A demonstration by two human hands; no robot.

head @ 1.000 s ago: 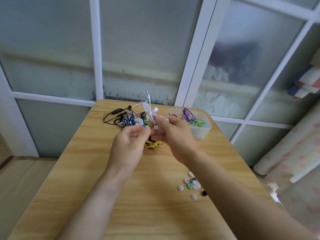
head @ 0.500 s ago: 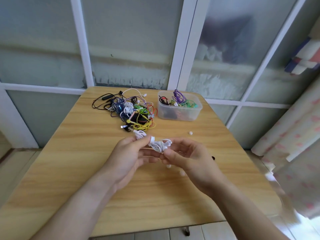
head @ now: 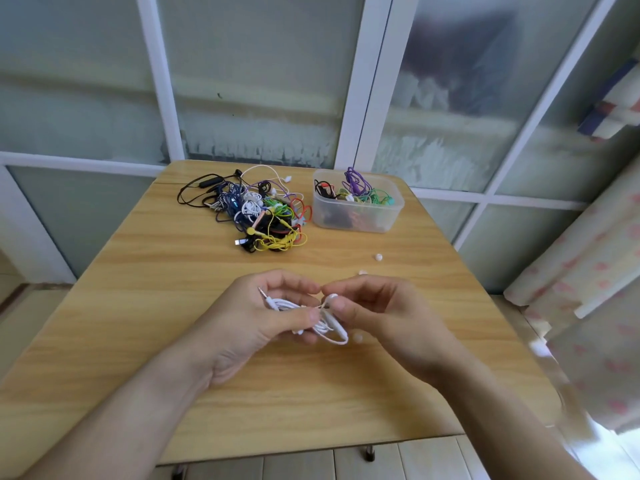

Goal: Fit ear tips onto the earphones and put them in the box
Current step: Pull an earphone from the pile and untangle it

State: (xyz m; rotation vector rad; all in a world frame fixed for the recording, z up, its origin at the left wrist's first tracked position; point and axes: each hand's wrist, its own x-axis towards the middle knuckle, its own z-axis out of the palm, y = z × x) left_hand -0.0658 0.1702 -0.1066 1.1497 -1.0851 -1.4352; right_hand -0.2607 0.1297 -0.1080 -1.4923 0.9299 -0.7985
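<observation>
a coiled pair of white earphones [head: 311,318] sits between both hands above the near middle of the wooden counter [head: 138,306]. the left hand [head: 258,322] has its fingers curled round the bundled cord, thumb pressed on top, the plug poking out at the upper left. the right hand [head: 384,317] pinches an earbud at the bundle's upper end between thumb and fingertips. loose white ear tips [head: 378,257] lie on the counter just beyond and under the hands. farther back, a tangle of coloured earphones [head: 256,213] lies beside a clear plastic box [head: 356,213] holding more cords.
</observation>
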